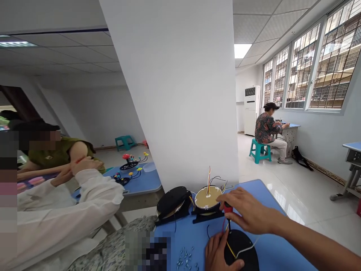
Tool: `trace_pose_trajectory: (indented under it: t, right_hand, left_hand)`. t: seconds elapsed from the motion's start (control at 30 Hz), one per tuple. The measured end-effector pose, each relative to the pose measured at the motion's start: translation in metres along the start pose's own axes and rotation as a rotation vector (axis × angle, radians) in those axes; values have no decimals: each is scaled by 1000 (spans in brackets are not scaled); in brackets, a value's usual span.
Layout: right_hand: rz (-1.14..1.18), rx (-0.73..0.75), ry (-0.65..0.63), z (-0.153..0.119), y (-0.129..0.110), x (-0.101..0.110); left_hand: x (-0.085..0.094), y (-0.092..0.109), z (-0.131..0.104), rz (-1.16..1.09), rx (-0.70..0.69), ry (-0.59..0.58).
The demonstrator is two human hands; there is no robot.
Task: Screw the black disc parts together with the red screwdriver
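My right hand (pixel 239 207) is closed around the red handle of a screwdriver (pixel 229 210), held upright with its tip down at the top edge of a round black disc (pixel 245 256). My left hand (pixel 218 252) lies against the left side of that disc, fingers around its edge and thumb at the front. Yellow and white wires cross the disc. Behind my hands stands a round tan-faced unit (pixel 205 199) on a black base, with wires rising from its centre. Beside it, a black round unit (pixel 173 201) leans tilted.
Small screws (pixel 186 258) lie scattered on the blue table (pixel 183 229). A white pillar (pixel 183 94) rises behind it. At left, people in white sleeves (pixel 93 203) and a green top sit near another table with colourful models. A person (pixel 266 126) sits by the windows.
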State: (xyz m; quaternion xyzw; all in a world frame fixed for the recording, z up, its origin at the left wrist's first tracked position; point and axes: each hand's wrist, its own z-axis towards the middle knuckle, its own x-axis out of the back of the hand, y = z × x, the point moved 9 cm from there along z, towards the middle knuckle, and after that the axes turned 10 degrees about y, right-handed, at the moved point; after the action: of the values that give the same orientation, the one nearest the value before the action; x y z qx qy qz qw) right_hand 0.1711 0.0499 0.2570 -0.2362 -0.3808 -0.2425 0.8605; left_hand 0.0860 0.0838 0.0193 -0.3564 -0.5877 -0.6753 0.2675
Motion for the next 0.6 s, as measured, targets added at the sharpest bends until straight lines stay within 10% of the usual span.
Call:
trace_pose_trajectory:
  t: [0.23,0.6]
  right_hand:
    - [-185,-58,296,-9,15,-2]
    - [-160,-85,156,-13,12,-5]
  left_hand:
    - [3,8,-2,15,16,-36]
    - [12,19,-11,17,92,-72]
